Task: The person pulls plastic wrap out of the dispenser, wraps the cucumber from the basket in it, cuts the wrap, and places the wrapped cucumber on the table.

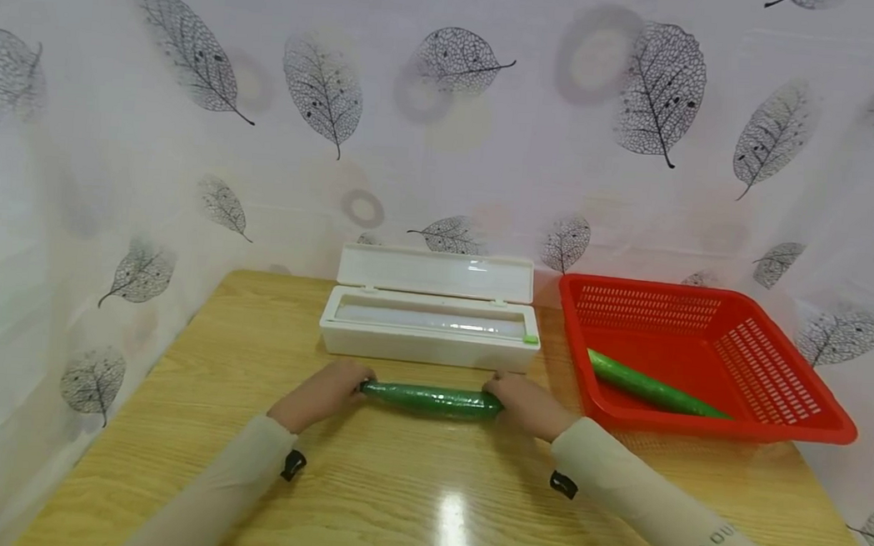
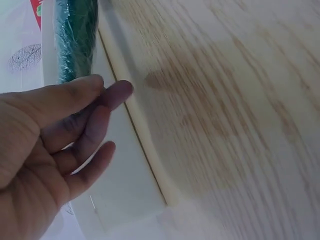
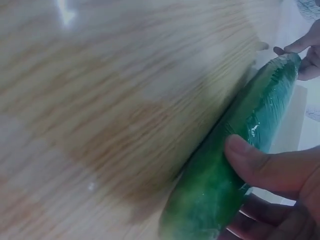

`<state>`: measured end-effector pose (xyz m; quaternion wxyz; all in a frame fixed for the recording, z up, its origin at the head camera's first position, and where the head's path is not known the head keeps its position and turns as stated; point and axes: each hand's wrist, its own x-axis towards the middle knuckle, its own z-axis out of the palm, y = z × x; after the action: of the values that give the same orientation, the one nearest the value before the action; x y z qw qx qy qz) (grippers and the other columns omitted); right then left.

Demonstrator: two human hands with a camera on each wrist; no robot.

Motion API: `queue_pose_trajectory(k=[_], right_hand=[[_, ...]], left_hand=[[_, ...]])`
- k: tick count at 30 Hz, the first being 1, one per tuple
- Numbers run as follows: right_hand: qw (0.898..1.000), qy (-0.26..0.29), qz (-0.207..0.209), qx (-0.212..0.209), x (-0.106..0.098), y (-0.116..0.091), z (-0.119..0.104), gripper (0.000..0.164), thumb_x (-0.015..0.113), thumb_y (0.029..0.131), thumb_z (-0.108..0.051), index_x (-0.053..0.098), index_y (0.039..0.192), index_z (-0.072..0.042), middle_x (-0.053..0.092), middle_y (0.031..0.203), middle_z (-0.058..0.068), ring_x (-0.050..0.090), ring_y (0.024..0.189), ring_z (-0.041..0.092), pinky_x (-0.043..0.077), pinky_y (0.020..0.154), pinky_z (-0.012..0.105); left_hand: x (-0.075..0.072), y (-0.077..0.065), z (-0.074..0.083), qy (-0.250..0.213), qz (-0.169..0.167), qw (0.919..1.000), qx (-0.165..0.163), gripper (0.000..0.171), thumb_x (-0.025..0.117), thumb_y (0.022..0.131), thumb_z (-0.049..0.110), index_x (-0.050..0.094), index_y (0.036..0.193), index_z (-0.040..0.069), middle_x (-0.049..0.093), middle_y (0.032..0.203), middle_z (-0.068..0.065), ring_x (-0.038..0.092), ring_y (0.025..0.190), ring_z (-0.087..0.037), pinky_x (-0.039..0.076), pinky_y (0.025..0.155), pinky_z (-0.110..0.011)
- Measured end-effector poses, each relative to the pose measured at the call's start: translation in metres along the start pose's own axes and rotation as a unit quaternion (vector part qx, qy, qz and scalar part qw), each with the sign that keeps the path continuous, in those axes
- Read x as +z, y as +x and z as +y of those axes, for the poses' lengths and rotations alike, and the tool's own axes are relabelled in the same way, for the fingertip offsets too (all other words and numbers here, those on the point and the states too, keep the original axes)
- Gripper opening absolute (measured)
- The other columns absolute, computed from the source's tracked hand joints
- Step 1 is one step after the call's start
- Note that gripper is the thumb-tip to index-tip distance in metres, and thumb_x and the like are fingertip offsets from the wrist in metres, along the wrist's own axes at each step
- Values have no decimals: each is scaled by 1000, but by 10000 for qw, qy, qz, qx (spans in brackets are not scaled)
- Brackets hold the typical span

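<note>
A green cucumber [image 1: 432,400] wrapped in clear, shiny film lies crosswise above the wooden table, held between both hands. At its left end, my left hand [image 1: 328,392] pinches the tip with thumb and forefinger; the left wrist view shows the other fingers loosely bent beside the cucumber [image 2: 76,40]. My right hand [image 1: 527,404] grips the right end. In the right wrist view, the right thumb [image 3: 250,155] lies on top of the film and the fingers go underneath, partly hidden. Just behind the cucumber stands a white film dispenser box [image 1: 432,348] with its lid raised.
A red plastic basket [image 1: 705,427] stands on the right, with another green cucumber [image 1: 655,388] inside. A roll of film [image 1: 427,318] lies in the white box, which has a green slider [image 1: 530,340] at its right. A leaf-patterned curtain [image 1: 450,174] hangs behind the table [image 1: 393,496].
</note>
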<state>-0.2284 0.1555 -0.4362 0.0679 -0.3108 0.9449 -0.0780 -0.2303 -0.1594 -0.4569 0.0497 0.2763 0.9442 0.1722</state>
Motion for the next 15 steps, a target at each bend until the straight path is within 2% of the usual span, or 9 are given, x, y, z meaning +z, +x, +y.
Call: queue_pose_trajectory(k=[4,8,11,15], right_hand=[[9998,138,-49,-101,-1,-2,2,37,78,71,0,64,105,0,65,100,9,61,91,23,52,86,41],[9983,577,-37,-2,-1,-4,6,41,77,73,-3,61,111,-1,65,106,9,61,95,22,52,89,41],[9963,852,-42,87,-1,-6,10,40,79,72,-5,61,108,-3,64,101,5,58,90,19,52,86,39],[9960,825,-14,351,1,-11,19,32,77,73,-2,62,100,-6,61,92,2,54,84,17,52,82,36]], left_hand=[[-1,-2,-3,-36,-91,9999,110,7,67,85,7,64,91,5,66,87,-3,61,81,-15,53,73,-31],[-1,-4,-1,237,-257,9994,30,6,67,85,8,62,87,5,64,83,-3,59,76,-15,51,69,-32],[-1,-5,1,509,-332,9981,-55,8,67,85,10,60,83,7,63,80,-2,58,72,-14,49,65,-31],[-2,-5,1,733,-487,9960,-154,10,68,85,13,60,81,8,63,76,-1,56,68,-12,48,62,-30]])
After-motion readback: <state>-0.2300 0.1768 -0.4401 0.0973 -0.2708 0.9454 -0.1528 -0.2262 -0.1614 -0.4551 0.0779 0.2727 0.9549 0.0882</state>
